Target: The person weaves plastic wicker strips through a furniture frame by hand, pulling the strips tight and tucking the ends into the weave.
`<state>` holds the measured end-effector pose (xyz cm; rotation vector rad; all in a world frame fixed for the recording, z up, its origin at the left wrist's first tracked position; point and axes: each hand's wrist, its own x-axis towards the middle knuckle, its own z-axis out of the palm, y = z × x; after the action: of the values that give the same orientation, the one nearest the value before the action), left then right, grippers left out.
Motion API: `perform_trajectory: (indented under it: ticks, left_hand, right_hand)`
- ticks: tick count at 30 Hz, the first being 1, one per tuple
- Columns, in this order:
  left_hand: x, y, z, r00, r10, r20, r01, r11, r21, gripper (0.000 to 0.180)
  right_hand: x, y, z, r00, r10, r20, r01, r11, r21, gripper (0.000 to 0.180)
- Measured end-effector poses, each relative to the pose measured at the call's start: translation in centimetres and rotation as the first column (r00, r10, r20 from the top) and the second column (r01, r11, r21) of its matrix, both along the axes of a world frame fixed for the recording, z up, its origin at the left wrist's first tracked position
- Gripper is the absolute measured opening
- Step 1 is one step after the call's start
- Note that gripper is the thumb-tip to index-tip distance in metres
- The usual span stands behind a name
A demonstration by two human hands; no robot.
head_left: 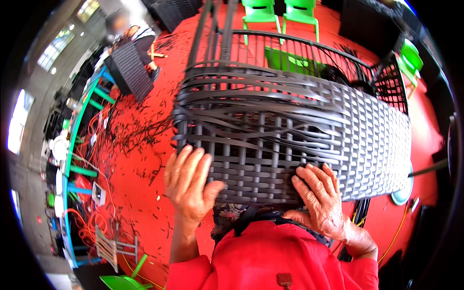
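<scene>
A large piece of dark grey wicker furniture [372, 130] stands before me, its side tightly woven on the right. Toward its left, flat plastic strips [261, 104] run loose and bowed across the bare frame bars. My left hand [189, 181] rests on the near left corner of the weave, fingers stretched forward and thumb apart. On the near edge, right of the middle, my right hand [316, 198] lies with fingers extended over the woven strips and its thumb below the edge. Whether a strip is under either palm is hidden.
Beyond the weave rises a barred dark frame [299, 46], with green chairs [261, 12] farther back. At the far left a seated person is beside a woven dark panel [130, 70]. Strip scraps [140, 133] litter the red floor. Blue-green table frames [72, 145] and orange cords [87, 222] line the left.
</scene>
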<state>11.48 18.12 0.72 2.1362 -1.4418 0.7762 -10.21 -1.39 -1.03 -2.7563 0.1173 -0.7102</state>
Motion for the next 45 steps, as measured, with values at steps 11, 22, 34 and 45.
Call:
perform_trajectory:
  ticks: [11, 22, 34, 45]
  left_hand:
    - [4.4, -1.2, 0.1, 0.982, -0.002, 0.187, 0.011, 0.999, -0.052, 0.022]
    - [-3.3, -7.0, -1.6, 0.983, -0.151, 0.107, 0.135, 0.981, 0.140, 0.042]
    - [-2.9, -8.2, -2.4, 0.980, -0.197, 0.021, 0.196, 0.979, 0.058, 0.030]
    - [-5.1, -11.5, -1.5, 0.972, -0.232, -0.026, 0.233, 0.971, 0.058, 0.034]
  right_hand:
    - [-0.8, -1.1, -2.8, 0.993, -0.113, 0.027, 0.116, 0.980, -0.159, 0.067]
    - [-0.7, -1.3, -4.7, 0.987, -0.075, 0.140, 0.088, 0.992, -0.091, 0.069]
    - [-1.0, -1.9, -3.9, 0.981, -0.179, 0.071, 0.177, 0.984, 0.029, 0.062]
    - [-1.0, -1.8, -4.6, 0.945, -0.184, 0.271, 0.156, 0.980, 0.124, 0.031]
